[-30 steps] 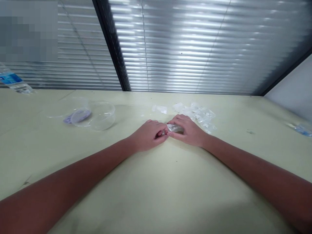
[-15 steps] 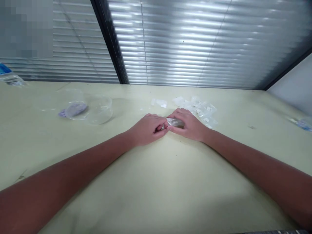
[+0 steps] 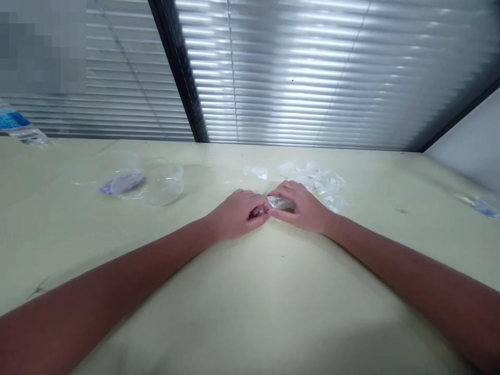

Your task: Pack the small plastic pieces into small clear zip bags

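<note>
Both my hands meet over the middle of the pale table [image 3: 273, 291]. Between them lies a clear, shiny plastic packet [image 3: 280, 202], partly covered by my fingers. My left hand [image 3: 240, 213] has its fingers curled and pinched on the packet's left end. Thumb and fingers of my right hand [image 3: 302, 205] close round its other end. What the packet contains cannot be made out. Just behind my right hand is a spread of small clear plastic bags [image 3: 326, 182] with white bits, and a flat clear piece of plastic [image 3: 255, 172] lies to their left.
At the left stand clear round plastic containers [image 3: 166, 182] and a purple item [image 3: 122, 183] beside or under them. A water bottle [image 3: 17, 122] is at the far left edge, a clear and blue plastic item [image 3: 486, 207] at the far right. Window blinds [image 3: 292, 78] rise behind the table.
The whole view has shifted slightly, so everything on the table sits a little lower. My hands keep the same hold on the packet.
</note>
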Demonstrator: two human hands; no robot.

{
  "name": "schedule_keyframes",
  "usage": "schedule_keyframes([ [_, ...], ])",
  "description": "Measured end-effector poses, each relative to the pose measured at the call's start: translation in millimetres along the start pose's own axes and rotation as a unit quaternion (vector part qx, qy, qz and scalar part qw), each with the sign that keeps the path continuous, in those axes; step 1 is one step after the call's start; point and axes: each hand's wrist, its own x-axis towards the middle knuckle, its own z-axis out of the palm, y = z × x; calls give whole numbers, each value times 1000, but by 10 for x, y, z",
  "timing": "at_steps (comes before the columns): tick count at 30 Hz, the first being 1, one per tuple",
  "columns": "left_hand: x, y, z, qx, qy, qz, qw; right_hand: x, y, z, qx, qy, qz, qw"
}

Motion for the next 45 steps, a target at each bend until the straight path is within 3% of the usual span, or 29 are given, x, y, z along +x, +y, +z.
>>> schedule_keyframes([
  [45, 3, 16, -10, -2, -2, -2, 1000, 3, -9, -10, -2, -4, 2, 1000],
])
